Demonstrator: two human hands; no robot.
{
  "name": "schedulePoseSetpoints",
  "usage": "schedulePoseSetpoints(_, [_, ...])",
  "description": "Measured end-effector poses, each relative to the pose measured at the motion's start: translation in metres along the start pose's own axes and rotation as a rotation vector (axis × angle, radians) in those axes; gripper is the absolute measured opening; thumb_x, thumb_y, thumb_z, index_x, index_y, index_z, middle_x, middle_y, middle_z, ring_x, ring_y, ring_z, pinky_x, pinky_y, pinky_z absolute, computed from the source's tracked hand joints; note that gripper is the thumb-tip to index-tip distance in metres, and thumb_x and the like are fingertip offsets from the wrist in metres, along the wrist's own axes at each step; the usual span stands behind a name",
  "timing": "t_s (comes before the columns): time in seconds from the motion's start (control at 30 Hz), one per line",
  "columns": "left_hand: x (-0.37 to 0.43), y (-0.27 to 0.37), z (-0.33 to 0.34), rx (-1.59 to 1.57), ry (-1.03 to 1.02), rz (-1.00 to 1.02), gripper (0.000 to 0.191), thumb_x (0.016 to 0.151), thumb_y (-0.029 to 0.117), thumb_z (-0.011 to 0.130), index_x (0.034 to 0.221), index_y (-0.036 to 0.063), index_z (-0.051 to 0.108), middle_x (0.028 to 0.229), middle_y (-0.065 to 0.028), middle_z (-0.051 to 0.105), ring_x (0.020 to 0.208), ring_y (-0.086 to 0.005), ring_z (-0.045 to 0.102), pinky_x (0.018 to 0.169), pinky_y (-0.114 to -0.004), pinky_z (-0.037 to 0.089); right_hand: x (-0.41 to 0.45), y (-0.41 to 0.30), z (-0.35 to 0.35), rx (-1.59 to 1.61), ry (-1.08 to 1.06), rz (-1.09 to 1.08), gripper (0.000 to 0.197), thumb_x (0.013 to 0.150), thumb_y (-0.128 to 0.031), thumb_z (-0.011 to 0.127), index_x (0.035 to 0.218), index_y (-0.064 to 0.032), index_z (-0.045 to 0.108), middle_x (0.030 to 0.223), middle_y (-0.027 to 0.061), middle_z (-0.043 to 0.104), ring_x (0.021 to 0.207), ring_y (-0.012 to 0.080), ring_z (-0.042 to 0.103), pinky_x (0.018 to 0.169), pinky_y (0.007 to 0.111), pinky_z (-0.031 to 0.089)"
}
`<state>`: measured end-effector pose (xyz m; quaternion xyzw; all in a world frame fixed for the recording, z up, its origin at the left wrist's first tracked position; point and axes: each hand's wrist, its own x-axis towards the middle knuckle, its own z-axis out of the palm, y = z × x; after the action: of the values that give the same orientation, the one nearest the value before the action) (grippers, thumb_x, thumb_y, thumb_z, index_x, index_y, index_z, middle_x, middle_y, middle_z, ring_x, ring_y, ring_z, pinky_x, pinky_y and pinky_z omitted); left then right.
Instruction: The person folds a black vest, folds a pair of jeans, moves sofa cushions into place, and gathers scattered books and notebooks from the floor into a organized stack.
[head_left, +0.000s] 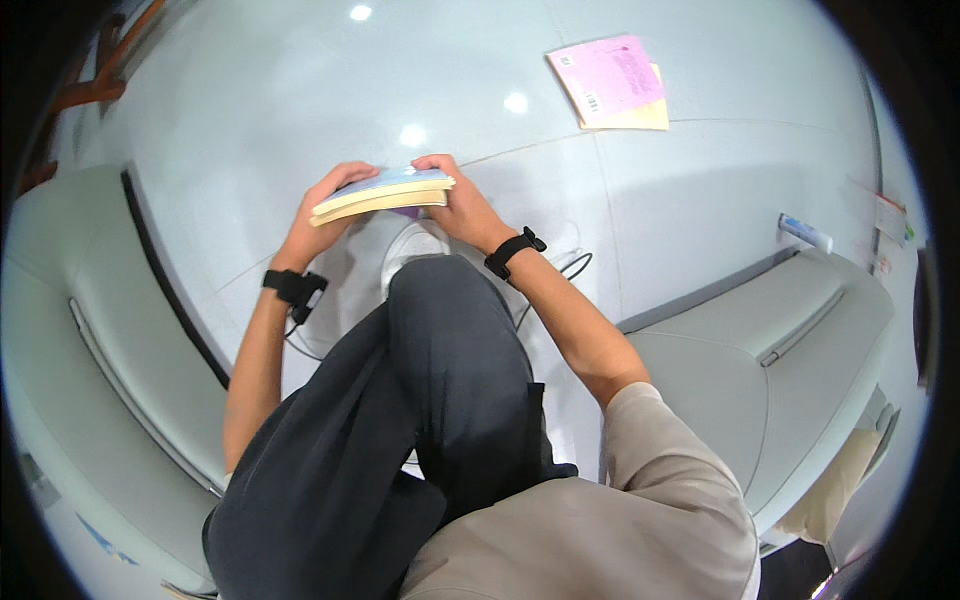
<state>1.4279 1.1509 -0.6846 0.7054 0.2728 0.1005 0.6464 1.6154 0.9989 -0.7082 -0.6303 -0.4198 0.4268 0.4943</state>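
My left hand and my right hand hold a small stack of books between them, above the floor and just beyond my knee. On top is a paperback with a blue cover, its cream page edges turned toward me. A second book lies under it, and a bit of purple shows below the stack. My left hand grips the left end and my right hand the right end, each with the thumb side over the top. Black straps with small devices circle both wrists.
Farther off on the tiled floor lies a pink book over something pale yellow. Grey-green sofas stand at left and right. A blue-and-white tube lies by the right sofa. A cable runs near my right forearm.
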Motion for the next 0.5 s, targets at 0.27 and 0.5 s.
schedulePoseSetpoints(0.27, [-0.028, 0.005, -0.006, -0.112, 0.11, -0.497, 0.046, 0.088, 0.014, 0.069, 0.126, -0.0028, 0.051, 0.112, -0.009, 0.064, 0.103, -0.0169, 0.06, 0.09, -0.03, 0.047, 0.055, 0.023, -0.194, -0.731, 0.43, -0.1, 0.055, 0.08, -0.025, 0.072, 0.122, -0.0001, 0.048, 0.123, 0.0241, 0.05, 0.117, 0.0384, 0.048, 0.098, 0.041, 0.042])
schedulePoseSetpoints(0.5, [-0.044, -0.031, -0.005, -0.565, 0.336, -0.495, 0.045, 0.088, 0.008, 0.064, 0.128, -0.004, 0.047, 0.121, -0.012, 0.059, 0.107, -0.0193, 0.06, 0.092, -0.031, 0.048, 0.056, 0.067, -0.258, -1.273, 0.123, 0.307, 0.072, 0.074, -0.035, 0.075, 0.124, 0.0045, 0.043, 0.124, 0.0276, 0.048, 0.111, 0.0485, 0.049, 0.084, 0.054, 0.049])
